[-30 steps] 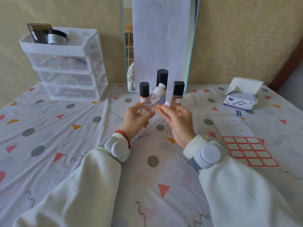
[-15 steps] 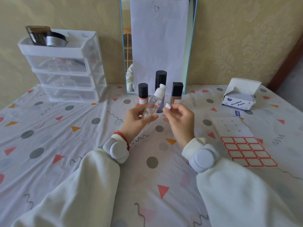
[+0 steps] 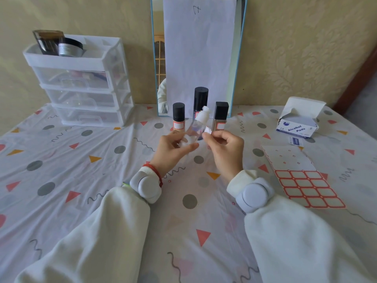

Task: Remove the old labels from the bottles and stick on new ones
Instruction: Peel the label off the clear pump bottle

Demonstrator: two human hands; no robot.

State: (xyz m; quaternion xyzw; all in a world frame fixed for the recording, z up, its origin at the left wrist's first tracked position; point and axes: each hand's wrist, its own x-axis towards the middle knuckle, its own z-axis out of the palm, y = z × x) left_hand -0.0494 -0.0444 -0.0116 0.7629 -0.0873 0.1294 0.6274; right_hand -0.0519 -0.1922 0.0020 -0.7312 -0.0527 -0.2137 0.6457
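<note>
From my remote view, the only print I can read is "Alcohol Pads" in blue on the front of the white box [image 3: 296, 127] near the far right edge of the surface. The sheet of paper [image 3: 199, 48] taped over the mirror at the far edge carries one handwritten mark near its top; I cannot tell what character it is. The small sachet [image 3: 295, 141] beside the box has blue print too small to read.

Bottles: you have four, three black-capped bottles [image 3: 178, 116] standing, one clear bottle [image 3: 197, 125] held.
Label sheets [image 3: 302, 176]: one.
Alcohol pad boxes [image 3: 297, 121]: one.
Drawer units [image 3: 81, 82]: one.
</note>
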